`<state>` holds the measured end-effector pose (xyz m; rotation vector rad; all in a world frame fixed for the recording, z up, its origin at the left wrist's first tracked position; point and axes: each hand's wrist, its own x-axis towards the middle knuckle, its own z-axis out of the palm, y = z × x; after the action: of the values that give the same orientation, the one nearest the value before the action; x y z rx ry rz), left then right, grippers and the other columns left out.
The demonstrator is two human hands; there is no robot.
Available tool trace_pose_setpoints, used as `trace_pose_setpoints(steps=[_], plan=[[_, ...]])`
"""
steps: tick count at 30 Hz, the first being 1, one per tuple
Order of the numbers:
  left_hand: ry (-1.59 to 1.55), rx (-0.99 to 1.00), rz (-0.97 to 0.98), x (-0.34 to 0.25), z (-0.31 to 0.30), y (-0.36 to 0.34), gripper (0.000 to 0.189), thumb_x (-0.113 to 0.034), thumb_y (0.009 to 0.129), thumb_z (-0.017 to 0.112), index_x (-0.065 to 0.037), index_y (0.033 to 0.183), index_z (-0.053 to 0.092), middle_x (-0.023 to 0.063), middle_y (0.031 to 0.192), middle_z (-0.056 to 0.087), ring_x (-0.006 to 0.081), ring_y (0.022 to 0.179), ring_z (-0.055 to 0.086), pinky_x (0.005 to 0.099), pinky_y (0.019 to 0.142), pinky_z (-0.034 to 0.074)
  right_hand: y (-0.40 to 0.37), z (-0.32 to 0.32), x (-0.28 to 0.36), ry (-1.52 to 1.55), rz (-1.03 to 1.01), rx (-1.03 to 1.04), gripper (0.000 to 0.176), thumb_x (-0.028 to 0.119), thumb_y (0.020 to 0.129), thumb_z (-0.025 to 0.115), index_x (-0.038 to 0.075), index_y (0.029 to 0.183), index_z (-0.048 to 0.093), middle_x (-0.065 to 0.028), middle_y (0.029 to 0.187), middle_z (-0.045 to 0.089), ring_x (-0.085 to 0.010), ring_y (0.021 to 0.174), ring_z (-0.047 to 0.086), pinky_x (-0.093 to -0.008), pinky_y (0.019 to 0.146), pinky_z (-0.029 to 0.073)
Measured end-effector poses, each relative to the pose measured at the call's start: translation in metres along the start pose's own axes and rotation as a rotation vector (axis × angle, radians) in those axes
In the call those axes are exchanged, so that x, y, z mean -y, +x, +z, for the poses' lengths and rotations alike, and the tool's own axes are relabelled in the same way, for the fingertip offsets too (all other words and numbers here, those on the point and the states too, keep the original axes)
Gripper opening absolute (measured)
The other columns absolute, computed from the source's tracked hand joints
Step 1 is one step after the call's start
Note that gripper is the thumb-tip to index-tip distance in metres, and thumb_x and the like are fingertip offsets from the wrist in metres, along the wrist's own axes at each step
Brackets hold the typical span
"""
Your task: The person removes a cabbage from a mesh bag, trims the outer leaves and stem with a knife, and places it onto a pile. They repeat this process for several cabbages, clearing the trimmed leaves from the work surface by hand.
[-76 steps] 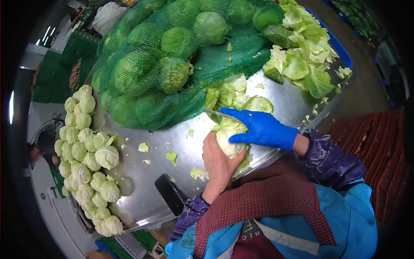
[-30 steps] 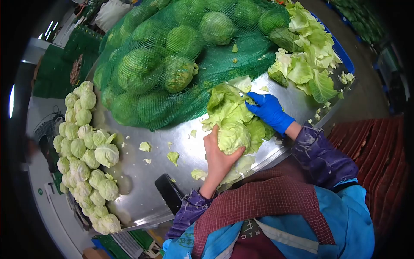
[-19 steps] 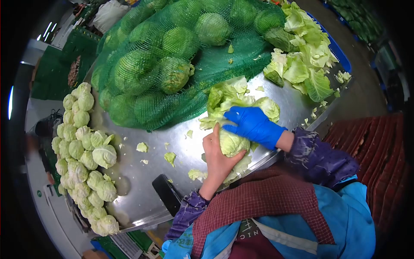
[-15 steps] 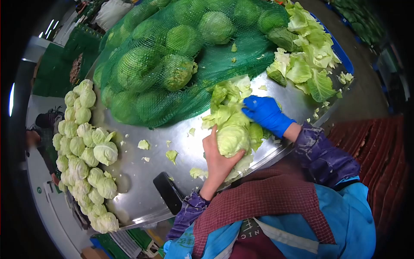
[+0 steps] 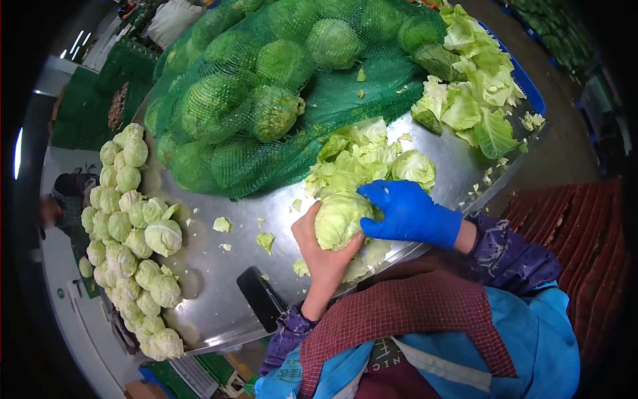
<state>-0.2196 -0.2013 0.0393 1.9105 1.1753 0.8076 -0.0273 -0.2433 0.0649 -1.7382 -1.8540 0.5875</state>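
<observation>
A trimmed pale green cabbage (image 5: 337, 221) rests in my bare left hand (image 5: 324, 249), whose thumb and fingers curl around its left side and the side nearest me. Against its right side press the thumb and fingers of my right hand (image 5: 413, 211), in a blue glove; whether they pinch a leaf there is hidden. Just beyond the hands lies a heap of loose cabbage leaves (image 5: 352, 159). At the right of that heap sits a round cabbage piece (image 5: 413, 169), apart from my glove.
Green mesh sacking (image 5: 239, 156) full of cabbages covers the back of the metal table (image 5: 219, 266). Trimmed cabbages (image 5: 119, 226) are piled along the left edge. More leaves (image 5: 472, 100) lie at back right by a blue crate (image 5: 528, 86). A black phone-like object (image 5: 260, 298) lies near me.
Both hands and the held cabbage have shifted slightly left. My right hand has come down from the leaf heap onto the cabbage, uncovering the round piece behind it.
</observation>
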Motion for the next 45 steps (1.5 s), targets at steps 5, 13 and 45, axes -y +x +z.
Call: trace_pose_setpoints(steps=[5, 13, 45], plan=[[0.105, -0.049, 0.136, -0.002, -0.002, 0.003, 0.078, -0.019, 0.058, 0.081, -0.005, 0.125, 0.045, 0.0123, 0.114, 0.042, 0.0270, 0.105, 0.046, 0.0385, 0.093, 0.038, -0.005, 0.016, -0.006, -0.139, -0.043, -0.130, 0.040, 0.024, 0.076, 0.064, 0.004, 0.109, 0.057, -0.0128, 0.089, 0.063, -0.0282, 0.070, 0.064, -0.0365, 0.061, 0.052], [-0.503, 0.024, -0.255, -0.004, -0.011, 0.005, 0.074, -0.007, 0.064, 0.073, -0.005, 0.129, 0.038, 0.0111, 0.118, 0.048, 0.0223, 0.109, 0.051, 0.0341, 0.095, 0.041, 0.011, -0.032, -0.061, 0.023, 0.538, -0.117, 0.034, 0.019, 0.080, 0.061, 0.007, 0.112, 0.060, -0.0141, 0.081, 0.063, -0.0258, 0.067, 0.062, -0.0343, 0.063, 0.050], [-2.316, 0.187, -0.749, 0.009, -0.029, 0.020, 0.070, -0.063, 0.083, 0.037, -0.016, 0.134, 0.039, 0.0097, 0.137, 0.042, 0.0352, 0.136, 0.024, 0.0651, 0.106, 0.011, 0.031, -0.010, 0.018, 0.556, -0.142, -0.090, 0.071, 0.024, 0.074, 0.075, 0.011, 0.136, 0.042, -0.0083, 0.121, 0.054, -0.0118, 0.100, 0.055, -0.0293, 0.071, 0.050]])
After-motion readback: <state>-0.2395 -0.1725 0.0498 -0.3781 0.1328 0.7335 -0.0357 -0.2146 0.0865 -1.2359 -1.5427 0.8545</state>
